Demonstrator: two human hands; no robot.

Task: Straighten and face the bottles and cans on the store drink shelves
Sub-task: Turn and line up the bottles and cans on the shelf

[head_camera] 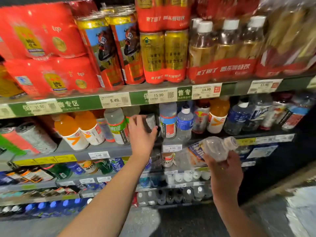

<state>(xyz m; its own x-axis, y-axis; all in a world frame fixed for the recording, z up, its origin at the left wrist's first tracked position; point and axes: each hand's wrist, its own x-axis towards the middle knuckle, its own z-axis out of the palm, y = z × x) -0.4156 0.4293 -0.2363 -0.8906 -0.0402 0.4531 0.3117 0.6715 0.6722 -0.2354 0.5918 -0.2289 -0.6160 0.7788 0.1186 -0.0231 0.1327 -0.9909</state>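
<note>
My left hand (140, 132) reaches onto the middle shelf (109, 147) and is wrapped around a dark can with a silver label (150, 121), tilted among the bottles. My right hand (224, 166) holds a clear plastic bottle with a blue and white label (212, 147) on its side in front of the shelf, cap end to the right. Orange-drink bottles (82, 129) stand left of my left hand. A green-labelled bottle (118, 127) stands beside it. Clear bottles with blue labels (184, 124) stand to its right.
The top shelf holds red multipacks (42, 48), tall gold and red cans (106, 53) and shrink-wrapped packs of amber bottles (222, 48). Price tags (158, 95) line the shelf edges. Lower shelves hold several small bottles and cans (89, 166). A grey floor (171, 223) lies below.
</note>
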